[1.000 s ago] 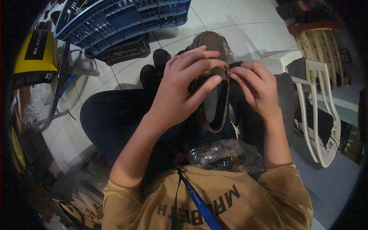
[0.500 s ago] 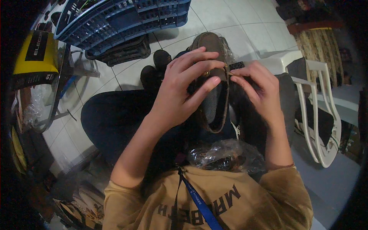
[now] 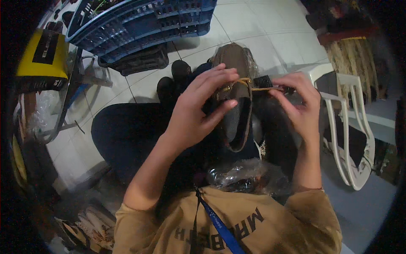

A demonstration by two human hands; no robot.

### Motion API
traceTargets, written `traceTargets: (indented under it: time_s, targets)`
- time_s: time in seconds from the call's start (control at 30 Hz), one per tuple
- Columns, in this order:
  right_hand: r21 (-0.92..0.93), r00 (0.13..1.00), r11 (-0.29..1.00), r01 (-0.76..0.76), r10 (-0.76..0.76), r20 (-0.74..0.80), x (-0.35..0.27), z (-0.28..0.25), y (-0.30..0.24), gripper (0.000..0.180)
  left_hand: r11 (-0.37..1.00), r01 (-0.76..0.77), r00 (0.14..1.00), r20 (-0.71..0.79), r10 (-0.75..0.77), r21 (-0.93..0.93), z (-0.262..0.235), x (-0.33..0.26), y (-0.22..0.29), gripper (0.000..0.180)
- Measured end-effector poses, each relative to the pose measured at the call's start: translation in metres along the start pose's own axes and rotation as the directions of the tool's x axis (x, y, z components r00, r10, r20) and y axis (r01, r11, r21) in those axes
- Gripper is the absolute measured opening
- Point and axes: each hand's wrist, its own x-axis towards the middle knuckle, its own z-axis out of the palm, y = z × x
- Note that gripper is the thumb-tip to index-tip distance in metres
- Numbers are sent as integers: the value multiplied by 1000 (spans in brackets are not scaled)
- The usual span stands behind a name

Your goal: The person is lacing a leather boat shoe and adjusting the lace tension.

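A brown-grey slip-on style shoe (image 3: 231, 55) rests over my lap, toe pointing away, its grey-lined opening towards me. Clear plastic shows beside the toe. My left hand (image 3: 198, 99) grips the shoe from its left side, fingers over the front of the upper and thumb at the opening. From the upper a thin tan lace (image 3: 259, 89) runs tight to the right. Its far end is pinched between thumb and fingers of my right hand (image 3: 299, 99). A small black textured piece (image 3: 263, 81) shows just above the lace; what it belongs to is unclear.
Crumpled clear plastic (image 3: 241, 175) lies on my lap. Ahead, a blue crate (image 3: 148, 27) stands over a black crate (image 3: 139, 59). A yellow and black box (image 3: 42, 59) is at the left, a white plastic chair (image 3: 344, 97) at the right. Tiled floor (image 3: 207, 44) shows between.
My right hand has moved right, away from the shoe, drawing out a longer stretch of lace. My left hand stays on the shoe, shifted slightly left and down.
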Motion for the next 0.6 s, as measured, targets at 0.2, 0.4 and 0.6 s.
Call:
traceTargets:
  time_s: [0.2, 0.4, 0.6]
  targets:
    - [33, 988, 998, -46, 51, -144, -14, 13, 2, 31, 993, 54, 997, -67, -47, 105, -5, -12, 0, 53]
    - [143, 996, 990, -22, 33, -80, -23, 36, -6, 58, 963, 201, 975, -129, -180, 177, -10, -14, 19, 47]
    - [131, 996, 987, 90, -91, 6, 10, 53, -32, 63, 917, 385, 920, 35, -390, 106, -41, -5, 64, 33]
